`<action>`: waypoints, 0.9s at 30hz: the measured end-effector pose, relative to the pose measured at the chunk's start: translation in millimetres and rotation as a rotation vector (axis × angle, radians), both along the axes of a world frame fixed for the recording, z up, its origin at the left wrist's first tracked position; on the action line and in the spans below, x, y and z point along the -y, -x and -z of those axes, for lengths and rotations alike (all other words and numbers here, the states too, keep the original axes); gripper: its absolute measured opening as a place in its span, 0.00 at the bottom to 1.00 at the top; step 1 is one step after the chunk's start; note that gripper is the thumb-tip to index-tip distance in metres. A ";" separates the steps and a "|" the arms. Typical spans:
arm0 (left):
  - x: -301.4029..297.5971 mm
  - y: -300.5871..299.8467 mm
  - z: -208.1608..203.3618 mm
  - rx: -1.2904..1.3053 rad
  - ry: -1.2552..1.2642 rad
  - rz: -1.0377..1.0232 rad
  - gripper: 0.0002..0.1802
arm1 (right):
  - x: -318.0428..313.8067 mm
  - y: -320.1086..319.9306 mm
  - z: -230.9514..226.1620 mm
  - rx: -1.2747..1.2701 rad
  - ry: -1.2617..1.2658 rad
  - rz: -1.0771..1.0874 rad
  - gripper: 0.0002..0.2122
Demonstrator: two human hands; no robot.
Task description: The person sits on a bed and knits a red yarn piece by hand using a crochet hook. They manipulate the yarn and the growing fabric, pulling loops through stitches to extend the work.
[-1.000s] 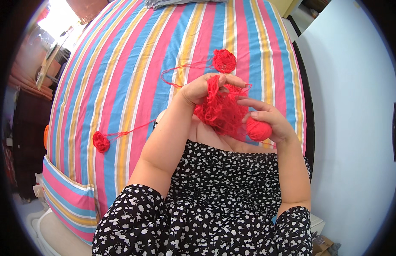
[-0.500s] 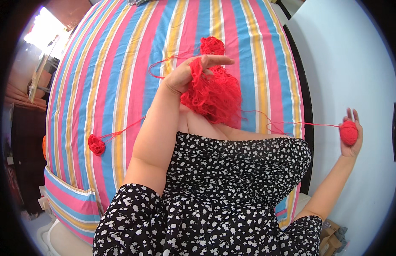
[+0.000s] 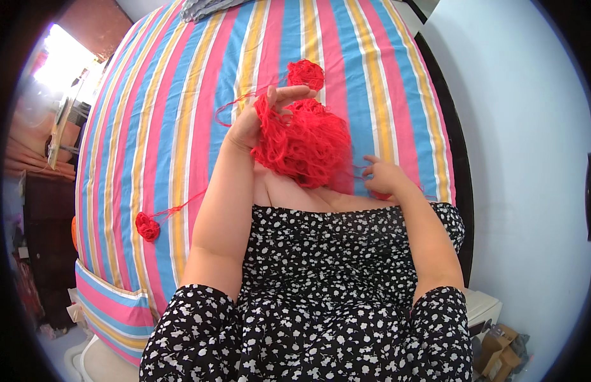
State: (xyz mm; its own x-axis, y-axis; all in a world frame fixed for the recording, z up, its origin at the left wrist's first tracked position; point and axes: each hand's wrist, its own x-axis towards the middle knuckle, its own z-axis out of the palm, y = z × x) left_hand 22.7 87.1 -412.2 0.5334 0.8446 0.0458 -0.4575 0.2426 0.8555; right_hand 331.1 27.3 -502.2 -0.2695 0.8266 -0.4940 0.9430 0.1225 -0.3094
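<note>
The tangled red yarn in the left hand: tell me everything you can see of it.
The tangled red yarn is a loose, fluffy mass of bright red strands with no neat winding. It hangs from the raised left hand, draped over its fingers, above the striped bedcover. Thin strands trail off toward the right hand, which meets them at the bundle's lower right edge. Loops stick out on its left side.

We see a bed (image 3: 181, 127) with a striped cover, and two small red yarn balls (image 3: 147, 226) (image 3: 306, 74) lie on it.
</note>
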 end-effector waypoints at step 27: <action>-15.6 8.5 16.0 -0.063 -0.051 0.085 0.38 | 37.1 -186.1 -29.3 -1.286 -0.786 1.460 0.24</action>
State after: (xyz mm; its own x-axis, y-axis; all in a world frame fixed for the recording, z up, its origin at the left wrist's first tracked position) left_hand 14.2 102.6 -428.2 0.6058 0.7939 0.0518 -0.3818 0.2330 0.8944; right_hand 517.2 -9.9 -472.8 0.7927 0.5967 -0.1250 -0.2027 0.0647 -0.9771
